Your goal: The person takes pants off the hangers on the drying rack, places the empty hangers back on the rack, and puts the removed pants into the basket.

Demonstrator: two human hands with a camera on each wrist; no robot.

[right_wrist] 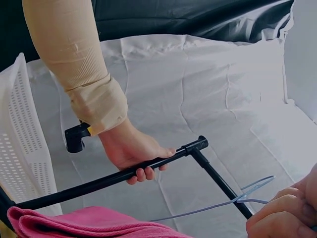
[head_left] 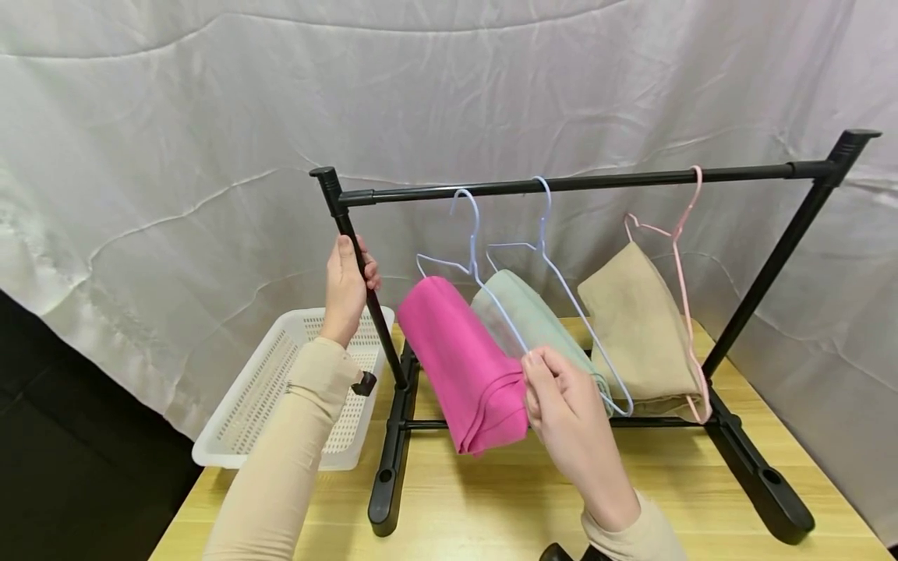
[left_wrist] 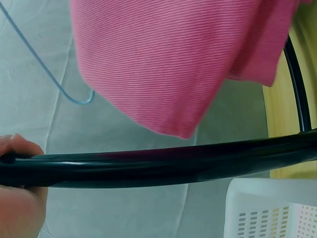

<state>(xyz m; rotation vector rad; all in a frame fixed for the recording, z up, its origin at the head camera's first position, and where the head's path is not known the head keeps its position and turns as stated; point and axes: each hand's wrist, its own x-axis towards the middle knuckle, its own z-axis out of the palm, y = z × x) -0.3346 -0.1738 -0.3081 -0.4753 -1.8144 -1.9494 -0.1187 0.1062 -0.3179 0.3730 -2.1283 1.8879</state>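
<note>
My left hand (head_left: 348, 276) grips the left upright post (head_left: 382, 331) of a black clothes rack, fingers wrapped around it below the top joint. With my right hand (head_left: 568, 413) I pinch the lower right corner of a light blue hanger (head_left: 477, 234). A bright pink folded cloth (head_left: 459, 358) drapes over that hanger, and its ribbed surface fills much of the left wrist view. The hanger's hook overlaps the rack's top bar (head_left: 610, 182) in the head view. In the right wrist view, the left hand (right_wrist: 131, 148) shows around the post.
Another light blue hanger (head_left: 542, 226) with a mint cloth (head_left: 533, 319) hangs beside the pink cloth. Farther right, a pink hanger (head_left: 677, 241) carries a beige cloth (head_left: 631, 327). A white perforated basket (head_left: 242, 374) stands left of the rack on the wooden table (head_left: 456, 514).
</note>
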